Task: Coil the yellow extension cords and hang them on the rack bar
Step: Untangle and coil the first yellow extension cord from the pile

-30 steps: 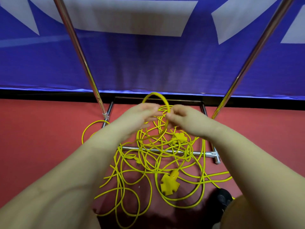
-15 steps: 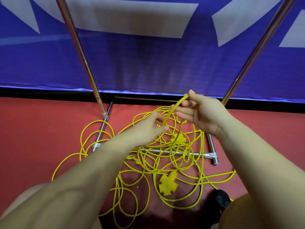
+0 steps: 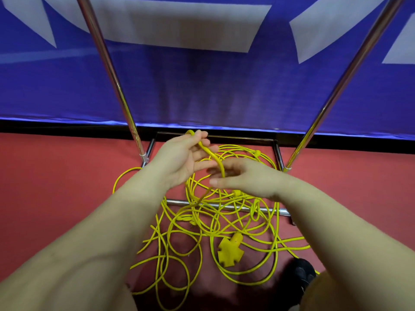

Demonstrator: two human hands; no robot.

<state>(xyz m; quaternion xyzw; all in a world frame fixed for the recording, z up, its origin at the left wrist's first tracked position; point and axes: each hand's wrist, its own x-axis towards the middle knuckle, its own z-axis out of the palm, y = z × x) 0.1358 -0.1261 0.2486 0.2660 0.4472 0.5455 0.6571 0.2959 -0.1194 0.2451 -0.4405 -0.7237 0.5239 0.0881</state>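
The rack uprights [image 3: 107,63] and low crossbar [image 3: 272,211] are polished, mirror-bright metal, the yellow cords [image 3: 224,223] and their multi-outlet plug [image 3: 230,252] look like smooth, slightly glossy plastic, the blue banner [image 3: 202,86] is faintly creased cloth, and the red floor [image 3: 56,187] is matt.

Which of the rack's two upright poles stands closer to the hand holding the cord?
The left pole: its foot stands just beside the left hand, which pinches the yellow cord.

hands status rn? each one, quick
Left hand: pinching a strand of the yellow cord near its fingertips.
Right hand: open, fingers straight at the cord, not gripping it.
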